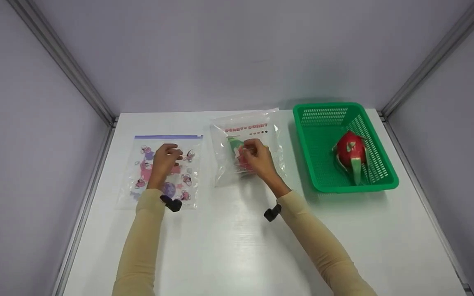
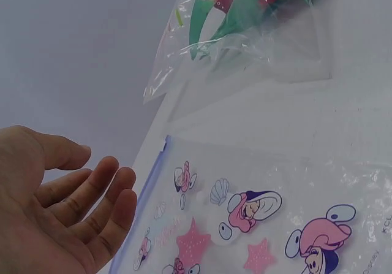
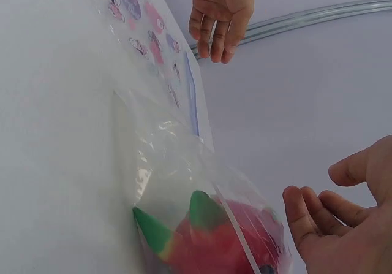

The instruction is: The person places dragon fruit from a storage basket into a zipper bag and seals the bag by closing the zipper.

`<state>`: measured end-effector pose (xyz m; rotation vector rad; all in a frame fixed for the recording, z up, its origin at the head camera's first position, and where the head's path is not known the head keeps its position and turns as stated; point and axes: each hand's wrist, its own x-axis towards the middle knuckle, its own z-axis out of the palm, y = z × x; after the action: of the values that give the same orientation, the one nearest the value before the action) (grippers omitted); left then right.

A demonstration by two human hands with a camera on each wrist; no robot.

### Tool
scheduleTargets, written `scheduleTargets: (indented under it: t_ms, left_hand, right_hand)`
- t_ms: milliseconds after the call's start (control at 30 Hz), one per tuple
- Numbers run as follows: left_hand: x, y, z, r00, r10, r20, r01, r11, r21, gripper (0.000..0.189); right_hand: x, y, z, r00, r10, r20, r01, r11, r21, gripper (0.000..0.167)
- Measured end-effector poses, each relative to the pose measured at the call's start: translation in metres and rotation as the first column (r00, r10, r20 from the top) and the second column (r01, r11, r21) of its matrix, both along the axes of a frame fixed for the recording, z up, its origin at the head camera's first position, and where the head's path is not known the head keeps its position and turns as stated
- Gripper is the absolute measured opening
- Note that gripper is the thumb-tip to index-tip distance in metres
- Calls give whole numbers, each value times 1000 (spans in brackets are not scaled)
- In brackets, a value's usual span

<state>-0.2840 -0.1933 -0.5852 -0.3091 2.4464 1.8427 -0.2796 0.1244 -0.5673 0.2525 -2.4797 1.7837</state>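
My left hand (image 1: 166, 160) hovers over a flat clear zip bag (image 2: 331, 170) printed with pink stars, shells and cartoon figures, its purple zip strip along the far edge. The fingers are loosely bent and hold nothing. To the right lies a second clear bag (image 1: 220, 164) with red lettering, bulging around a red fruit with green tips (image 3: 211, 240), which looks like a dragon fruit. My right hand (image 1: 261, 160) is above this bag and partly covers the fruit in the head view. In the right wrist view its fingers (image 3: 297, 209) are relaxed, beside the bag, with nothing between them.
A green plastic basket (image 1: 312, 174) stands at the right back of the white table (image 1: 228, 246). Inside it sits another red dragon fruit (image 1: 350, 150) with green scales. Grey panels (image 1: 237, 49) with metal corner rails enclose the table at the back and sides.
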Motion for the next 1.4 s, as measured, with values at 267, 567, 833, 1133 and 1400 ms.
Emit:
scheduleTargets:
  t_ms: [267, 567, 833, 1133, 1400]
  left_hand:
    - [2, -20, -6, 998, 56, 11, -55, 997, -57, 44]
    - [1, -49, -15, 989, 143, -19, -144, 964, -222, 43]
    - [9, -75, -23, 976, 217, -5, -211, 942, -260, 44]
    - [18, -92, -29, 963, 270, -4, -254, 900, -354, 50]
    - [23, -101, -34, 944, 284, 169, -201, 898, -390, 71]
  right_hand:
    - [3, -31, -13, 979, 147, 143, -141, 989, -50, 32]
    - [6, -60, -27, 955, 210, 208, -219, 975, 23, 30]
    - [9, -74, -36, 943, 242, 230, -264, 962, 72, 25]
    - [14, -81, -45, 903, 312, 295, -342, 938, 54, 34]
    - [20, -81, -48, 835, 349, 426, -375, 927, -24, 56]
